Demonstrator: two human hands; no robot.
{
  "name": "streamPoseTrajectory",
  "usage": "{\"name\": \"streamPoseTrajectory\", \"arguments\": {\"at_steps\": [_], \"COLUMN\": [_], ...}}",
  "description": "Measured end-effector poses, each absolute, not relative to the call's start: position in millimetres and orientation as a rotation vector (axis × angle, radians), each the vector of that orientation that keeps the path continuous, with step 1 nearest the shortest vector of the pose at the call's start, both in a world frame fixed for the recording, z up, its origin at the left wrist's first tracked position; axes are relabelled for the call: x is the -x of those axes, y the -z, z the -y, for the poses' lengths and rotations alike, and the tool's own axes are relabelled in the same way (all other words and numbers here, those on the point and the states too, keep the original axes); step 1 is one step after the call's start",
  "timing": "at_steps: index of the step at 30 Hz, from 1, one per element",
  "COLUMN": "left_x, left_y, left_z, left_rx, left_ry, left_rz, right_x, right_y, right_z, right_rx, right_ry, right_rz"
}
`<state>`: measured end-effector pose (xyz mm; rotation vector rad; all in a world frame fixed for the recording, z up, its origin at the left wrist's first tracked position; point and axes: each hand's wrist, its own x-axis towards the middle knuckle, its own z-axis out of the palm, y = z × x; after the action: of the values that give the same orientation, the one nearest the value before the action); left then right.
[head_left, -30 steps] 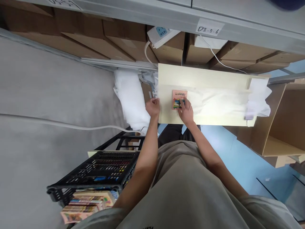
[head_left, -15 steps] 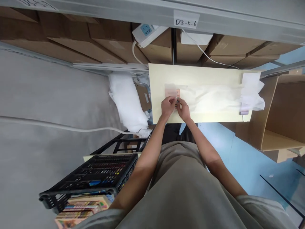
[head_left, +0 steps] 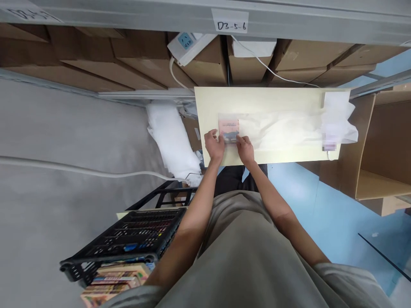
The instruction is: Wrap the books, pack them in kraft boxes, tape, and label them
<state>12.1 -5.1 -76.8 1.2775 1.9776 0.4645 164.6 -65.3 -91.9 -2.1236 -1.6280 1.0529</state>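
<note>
A small pink and blue book (head_left: 229,128) lies on the pale yellow board, covered at least partly by a thin translucent sheet (head_left: 279,128) that stretches to the right. At the book's lower left corner is my left hand (head_left: 214,146), its fingers apart and its thumb at the edge. My right hand (head_left: 245,149) has its fingertips at the lower right corner, with thumb and fingers pressed together on the sheet and book edge. The pale board (head_left: 207,100) lies under everything.
White papers and a blurred purple label (head_left: 329,143) are at the board's right end. An open cardboard box (head_left: 385,149) stands right. White foam sheets (head_left: 173,137) lie left. A black crate (head_left: 135,235) and books (head_left: 112,278) are lower left. A power strip (head_left: 189,47) sits above.
My left hand has moved left and down, away from my right hand, and its fingers have spread. The book's cover now shows between them. The view has shifted slightly.
</note>
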Motion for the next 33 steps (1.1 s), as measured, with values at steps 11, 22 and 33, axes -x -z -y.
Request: {"name": "streamPoseTrajectory", "arguments": {"at_steps": [11, 22, 33], "left_x": [-16.7, -58.8, -134.8], "left_y": [54.4, 43.0, 76.9], "left_z": [-10.0, -3.7, -6.5], "left_rx": [-1.378, -1.467, -1.313], "left_ry": [-0.369, -0.406, -0.400], "left_rz": [-1.872, -1.821, -1.788], "right_x": [-168.3, -175.0, -246.9], "right_y": [77.2, 89.0, 67.4], "right_z": [59.6, 35.5, 52.7], "right_rx": [2.122, 1.874, 1.874], "right_ry": [-1.054, -1.332, -1.109], "right_rz": [1.583, 1.307, 1.262]}}
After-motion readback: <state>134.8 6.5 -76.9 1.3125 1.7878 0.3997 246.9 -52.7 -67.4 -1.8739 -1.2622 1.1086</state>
